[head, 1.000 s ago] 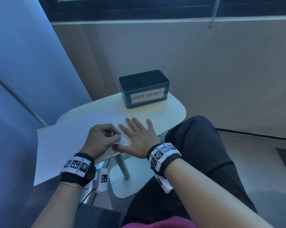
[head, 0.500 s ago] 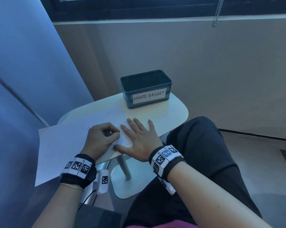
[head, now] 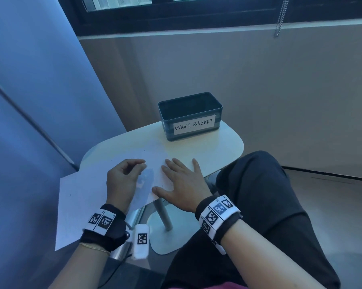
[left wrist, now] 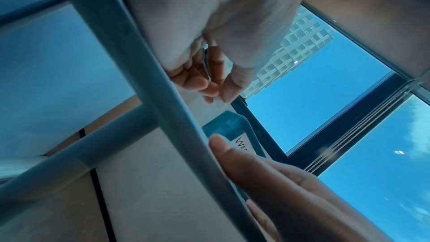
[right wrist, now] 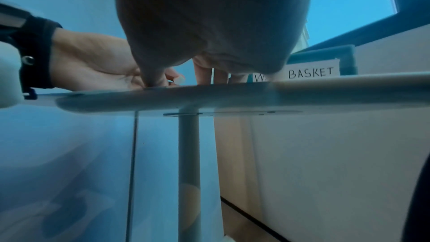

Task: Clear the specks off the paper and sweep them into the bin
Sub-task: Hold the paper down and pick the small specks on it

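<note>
Looks like office or high-rise flat corner, set up for recording; cannot tell which. Small round-cornered white pedestal table [head: 223, 147] on single pole with flat base plate, pushed close to plain beige wall panel [head: 259, 80]. Dark-framed window [head: 176, 19] above panel, bead chain of blind [head: 280, 15] hanging at right. Left wrist view shows multi-storey building [left wrist: 295, 51] and blue sky outside. Hand-lettered "WASTE BASKET" label on small dark bin [head: 190, 115].

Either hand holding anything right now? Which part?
Right hand lies flat, pressing the paper near its corner, gripping nothing. Left hand is curled; any speck pinched cannot be told.
</note>
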